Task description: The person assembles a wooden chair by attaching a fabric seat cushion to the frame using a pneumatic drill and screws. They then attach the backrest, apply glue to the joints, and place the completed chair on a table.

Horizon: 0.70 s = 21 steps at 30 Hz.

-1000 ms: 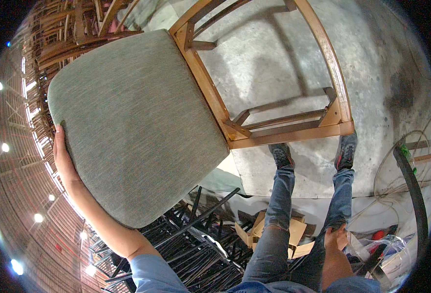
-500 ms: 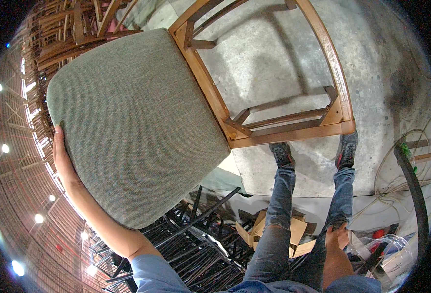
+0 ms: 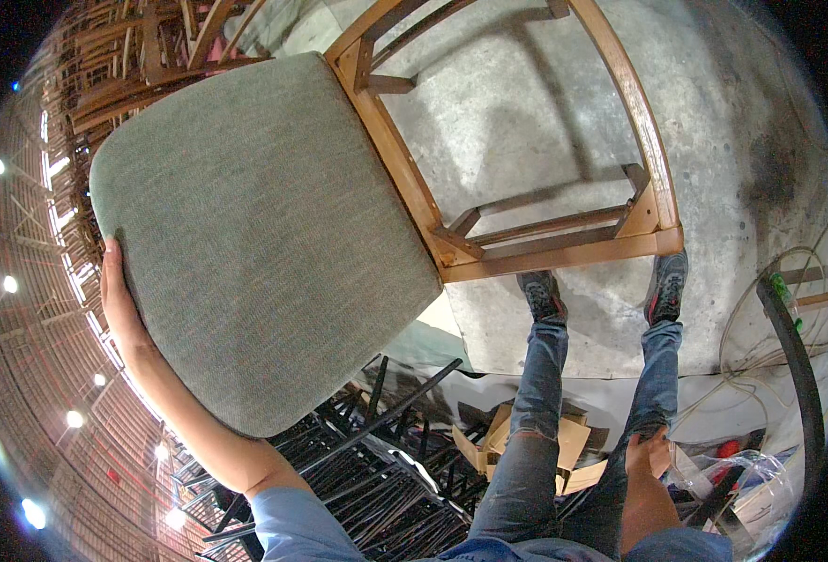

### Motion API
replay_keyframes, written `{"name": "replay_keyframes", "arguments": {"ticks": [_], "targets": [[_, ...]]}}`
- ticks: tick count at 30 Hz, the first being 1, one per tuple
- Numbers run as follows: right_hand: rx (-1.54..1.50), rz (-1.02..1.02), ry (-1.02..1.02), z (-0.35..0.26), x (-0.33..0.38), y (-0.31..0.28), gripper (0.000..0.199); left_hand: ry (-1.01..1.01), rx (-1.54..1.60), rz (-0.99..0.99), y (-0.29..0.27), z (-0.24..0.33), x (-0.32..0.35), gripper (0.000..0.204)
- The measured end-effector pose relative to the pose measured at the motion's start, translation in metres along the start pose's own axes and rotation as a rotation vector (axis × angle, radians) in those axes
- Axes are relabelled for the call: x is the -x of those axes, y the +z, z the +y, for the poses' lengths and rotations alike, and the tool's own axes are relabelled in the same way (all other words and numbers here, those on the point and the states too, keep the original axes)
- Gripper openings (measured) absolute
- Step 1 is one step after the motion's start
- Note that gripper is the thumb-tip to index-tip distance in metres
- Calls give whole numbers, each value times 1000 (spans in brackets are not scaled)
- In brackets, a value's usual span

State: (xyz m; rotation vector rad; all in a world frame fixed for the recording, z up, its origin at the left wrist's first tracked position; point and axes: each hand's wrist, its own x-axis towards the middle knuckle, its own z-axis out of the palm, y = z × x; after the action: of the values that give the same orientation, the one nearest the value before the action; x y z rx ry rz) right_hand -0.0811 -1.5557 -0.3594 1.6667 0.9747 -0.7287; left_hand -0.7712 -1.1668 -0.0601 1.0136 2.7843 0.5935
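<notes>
A padded grey-green seat cushion [image 3: 264, 244] fills the left and middle of the view. Its right edge meets the near rail of a brown wooden chair frame [image 3: 564, 258], whose middle is open to the floor. My left hand [image 3: 121, 290] holds the cushion's far left edge, with the forearm along its lower side; part of the fingers is hidden behind the pad. My right hand [image 3: 648, 451] rests against my jeans leg [image 3: 653, 384], low and away from the chair. Its fingers are mostly hidden, so whether it holds anything does not show.
Concrete floor [image 3: 732, 187] lies beyond the frame. Stacked wooden chair parts [image 3: 142, 47] stand at upper left. Black metal legs [image 3: 367, 478] are piled below the cushion, beside an open cardboard box [image 3: 573, 440]. Cables [image 3: 737, 365] and clear plastic wrap [image 3: 760, 468] lie at right.
</notes>
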Motion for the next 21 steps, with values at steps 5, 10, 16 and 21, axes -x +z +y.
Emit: {"name": "replay_keyframes", "arguments": {"ticks": [5,10,16,21], "targets": [[-4,21,16,1,0,8,80,-40,11,-12,4,9,3,79],[-18,4,8,4,-1,12,83,50,-24,-37,-2,5,-7,87],[-123,-171,21,9,-12,-16,92,-20,36,-105,12,29,24,95],[-851,391,-332,14,-184,-60,66,-89,61,-188,0,21,28,97]]}}
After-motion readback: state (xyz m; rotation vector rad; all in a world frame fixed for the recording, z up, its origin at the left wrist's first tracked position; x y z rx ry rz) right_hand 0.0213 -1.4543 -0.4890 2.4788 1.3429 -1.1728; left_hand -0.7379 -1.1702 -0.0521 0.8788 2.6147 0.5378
